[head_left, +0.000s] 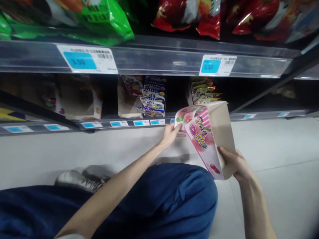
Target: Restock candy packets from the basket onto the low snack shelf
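Note:
A pink and white cardboard display box (199, 132) is tilted in front of the bottom shelf, above my knee. Its bare tan inside shows, and I see nothing in the visible part. My right hand (236, 162) grips the box's near right wall, thumb inside and fingers around the outside. At the far left corner my left hand (169, 135) pinches the box's curved printed flap, some of its fingers stretched underneath. Just behind the box, yellow candy packets (204, 91) stand in a row on the bottom shelf, partly hidden by it.
Blue and white candy packets (153, 99) fill part of another box on the bottom shelf. An open carton (74, 99) stands farther left. Overhead, a shelf edge (159, 63) with price tags juts out, holding green (107, 20) and red snack bags (209, 16). My shoe (74, 179) rests on the floor.

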Demonstrator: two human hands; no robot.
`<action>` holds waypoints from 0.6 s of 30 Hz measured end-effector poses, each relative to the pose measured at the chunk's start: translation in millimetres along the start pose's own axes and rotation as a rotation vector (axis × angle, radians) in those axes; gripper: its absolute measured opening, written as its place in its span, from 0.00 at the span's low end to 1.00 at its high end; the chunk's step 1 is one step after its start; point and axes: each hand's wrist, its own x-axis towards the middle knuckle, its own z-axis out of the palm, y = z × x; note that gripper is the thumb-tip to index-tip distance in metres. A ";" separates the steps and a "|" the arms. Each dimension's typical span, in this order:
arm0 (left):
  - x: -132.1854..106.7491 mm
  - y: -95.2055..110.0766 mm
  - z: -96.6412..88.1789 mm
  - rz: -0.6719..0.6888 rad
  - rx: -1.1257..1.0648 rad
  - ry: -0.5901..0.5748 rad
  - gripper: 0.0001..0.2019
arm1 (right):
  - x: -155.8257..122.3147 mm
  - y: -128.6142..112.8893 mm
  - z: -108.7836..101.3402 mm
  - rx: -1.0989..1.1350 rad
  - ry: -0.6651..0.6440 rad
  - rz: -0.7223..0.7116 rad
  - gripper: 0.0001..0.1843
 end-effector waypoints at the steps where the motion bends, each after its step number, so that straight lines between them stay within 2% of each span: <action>1: -0.7 -2.2 0.7 0.012 0.021 0.030 0.23 | 0.2 -4.1 4.7 0.005 0.004 0.001 0.27; 6: -2.7 -10.9 5.7 0.010 0.024 -0.004 0.19 | 6.2 -23.7 46.7 -0.035 0.033 -0.051 0.28; 10: 19.4 -7.1 7.7 -0.009 -0.038 0.195 0.07 | 33.4 -28.5 91.9 0.007 0.030 -0.210 0.21; 12: 38.2 1.0 7.9 -0.082 -0.153 0.247 0.04 | 53.1 -29.5 109.8 0.035 0.017 -0.243 0.21; 16: 71.4 21.4 6.5 -0.261 -0.365 0.278 0.04 | 89.1 -36.0 135.1 0.004 0.034 -0.218 0.23; 18: 78.7 27.3 4.9 -0.349 -0.442 0.300 0.09 | 100.8 -40.7 146.7 0.007 0.049 -0.211 0.22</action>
